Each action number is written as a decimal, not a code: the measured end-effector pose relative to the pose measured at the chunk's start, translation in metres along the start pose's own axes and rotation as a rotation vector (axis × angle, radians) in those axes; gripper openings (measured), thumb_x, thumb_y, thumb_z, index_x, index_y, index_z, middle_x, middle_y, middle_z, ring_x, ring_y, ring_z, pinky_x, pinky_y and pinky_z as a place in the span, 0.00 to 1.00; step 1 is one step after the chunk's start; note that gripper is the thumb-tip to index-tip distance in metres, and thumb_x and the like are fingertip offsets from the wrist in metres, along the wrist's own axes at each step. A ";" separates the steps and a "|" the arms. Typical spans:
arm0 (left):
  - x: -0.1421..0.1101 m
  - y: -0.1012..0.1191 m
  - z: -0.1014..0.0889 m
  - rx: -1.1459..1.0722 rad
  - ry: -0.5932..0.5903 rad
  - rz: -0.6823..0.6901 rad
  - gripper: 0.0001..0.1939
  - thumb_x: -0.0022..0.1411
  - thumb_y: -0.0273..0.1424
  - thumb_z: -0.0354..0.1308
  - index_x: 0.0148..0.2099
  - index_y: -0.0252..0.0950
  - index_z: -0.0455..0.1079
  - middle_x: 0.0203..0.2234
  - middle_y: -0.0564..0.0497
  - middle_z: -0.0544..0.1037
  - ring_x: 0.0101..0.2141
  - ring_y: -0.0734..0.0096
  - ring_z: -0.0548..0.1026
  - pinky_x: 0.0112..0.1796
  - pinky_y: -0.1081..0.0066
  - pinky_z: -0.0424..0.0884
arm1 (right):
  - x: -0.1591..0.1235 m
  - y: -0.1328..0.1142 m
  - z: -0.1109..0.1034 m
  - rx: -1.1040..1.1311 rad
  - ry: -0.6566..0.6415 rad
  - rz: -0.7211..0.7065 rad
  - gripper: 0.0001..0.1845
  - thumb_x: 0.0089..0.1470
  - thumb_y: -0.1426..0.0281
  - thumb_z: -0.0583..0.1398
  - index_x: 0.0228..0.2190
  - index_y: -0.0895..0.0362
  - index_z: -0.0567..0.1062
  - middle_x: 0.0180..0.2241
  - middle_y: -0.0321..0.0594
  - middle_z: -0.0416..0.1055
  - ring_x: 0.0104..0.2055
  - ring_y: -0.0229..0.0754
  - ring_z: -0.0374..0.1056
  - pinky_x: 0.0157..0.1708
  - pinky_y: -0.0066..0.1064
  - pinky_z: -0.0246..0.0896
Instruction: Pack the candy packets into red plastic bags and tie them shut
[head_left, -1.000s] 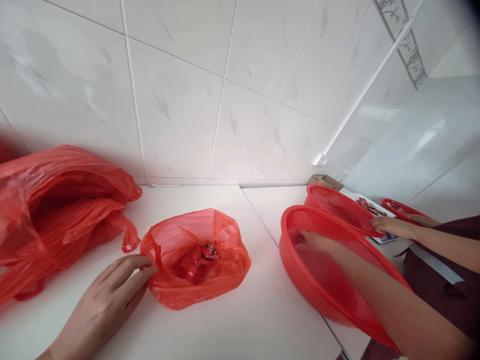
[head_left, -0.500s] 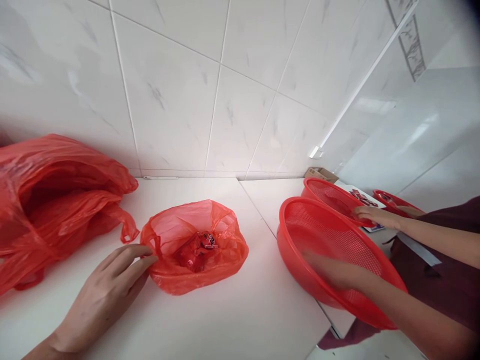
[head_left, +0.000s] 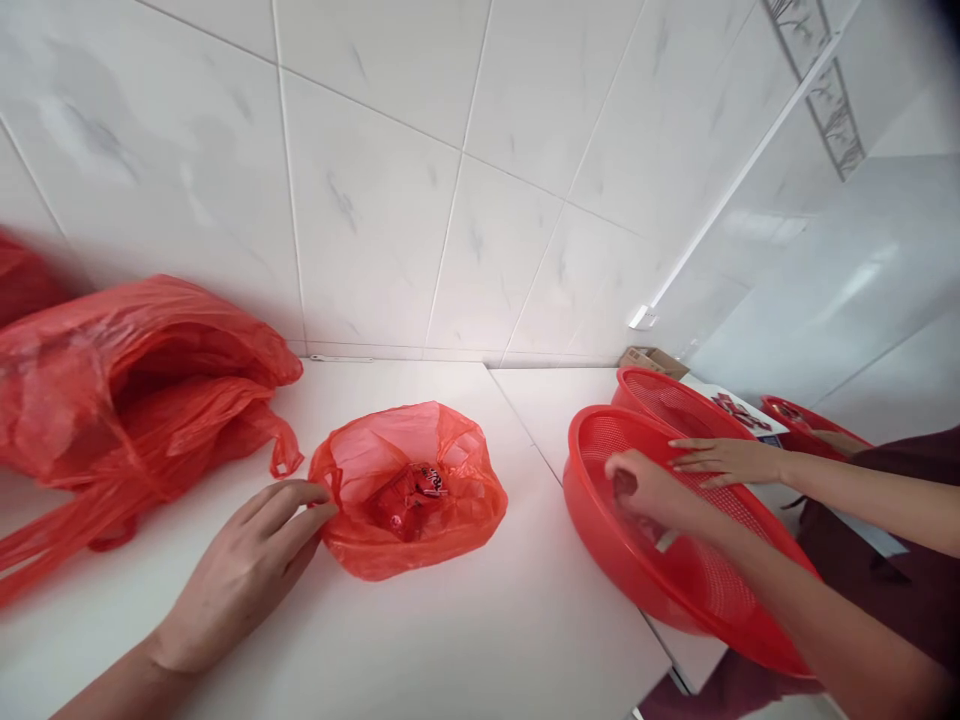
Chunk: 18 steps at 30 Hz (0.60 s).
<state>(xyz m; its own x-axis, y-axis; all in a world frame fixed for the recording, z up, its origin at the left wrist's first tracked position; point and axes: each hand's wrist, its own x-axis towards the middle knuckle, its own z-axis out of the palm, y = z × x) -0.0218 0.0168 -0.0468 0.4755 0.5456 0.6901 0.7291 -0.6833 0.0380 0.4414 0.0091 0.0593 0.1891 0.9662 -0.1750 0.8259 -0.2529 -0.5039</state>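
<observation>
My left hand [head_left: 259, 565] pinches the left rim of a small red plastic bag [head_left: 457, 535], holding its mouth wide. Inside the bag lie several shiny red packets [head_left: 409, 500] with white and dark print. My right hand [head_left: 652, 490] is inside the near red mesh basket [head_left: 592, 500], its fingers curled and closed. What those fingers hold is mostly hidden; a small pale bit shows beneath the hand.
Large crumpled red bags [head_left: 172, 370] lie at the left by the tiled wall. A co-worker's hand [head_left: 724, 462] reaches over the near basket's far rim. Behind stand another red basket [head_left: 660, 395], a cardboard box [head_left: 652, 360] and a tray with red packets [head_left: 739, 410].
My right hand has risen from low in the basket and its fingers now show curled. The co-worker's hand has come toward the near basket. The view has shifted slightly left.
</observation>
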 end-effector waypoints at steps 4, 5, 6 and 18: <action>0.001 0.003 0.000 -0.013 0.006 0.000 0.09 0.63 0.23 0.51 0.44 0.38 0.67 0.40 0.46 0.72 0.41 0.63 0.71 0.41 0.64 0.69 | -0.009 -0.056 -0.020 0.074 0.127 -0.258 0.07 0.50 0.75 0.55 0.33 0.52 0.64 0.35 0.33 0.60 0.18 0.29 0.61 0.13 0.24 0.61; 0.001 0.004 0.000 -0.013 0.002 -0.004 0.09 0.63 0.22 0.50 0.44 0.38 0.67 0.40 0.45 0.72 0.41 0.63 0.71 0.42 0.64 0.69 | -0.013 -0.075 -0.018 0.074 0.142 -0.386 0.08 0.49 0.76 0.54 0.32 0.53 0.64 0.38 0.35 0.59 0.20 0.28 0.61 0.13 0.23 0.60; 0.002 0.006 -0.001 -0.011 -0.003 -0.006 0.10 0.63 0.21 0.50 0.44 0.37 0.67 0.40 0.45 0.72 0.41 0.63 0.71 0.42 0.64 0.69 | -0.017 -0.096 -0.012 0.055 0.148 -0.516 0.09 0.48 0.78 0.54 0.31 0.53 0.65 0.40 0.36 0.58 0.23 0.29 0.62 0.13 0.21 0.58; 0.003 0.010 -0.004 -0.018 0.008 -0.003 0.11 0.61 0.17 0.51 0.44 0.35 0.65 0.39 0.44 0.71 0.40 0.63 0.68 0.40 0.63 0.68 | 0.000 -0.178 0.056 -0.131 -0.111 -0.843 0.29 0.43 0.67 0.64 0.50 0.44 0.68 0.48 0.37 0.66 0.47 0.43 0.64 0.45 0.35 0.62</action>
<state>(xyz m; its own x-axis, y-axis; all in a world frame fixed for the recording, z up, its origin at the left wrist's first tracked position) -0.0149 0.0101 -0.0417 0.4691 0.5441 0.6956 0.7214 -0.6905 0.0535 0.2647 0.0509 0.1014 -0.5621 0.8170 0.1285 0.7234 0.5610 -0.4024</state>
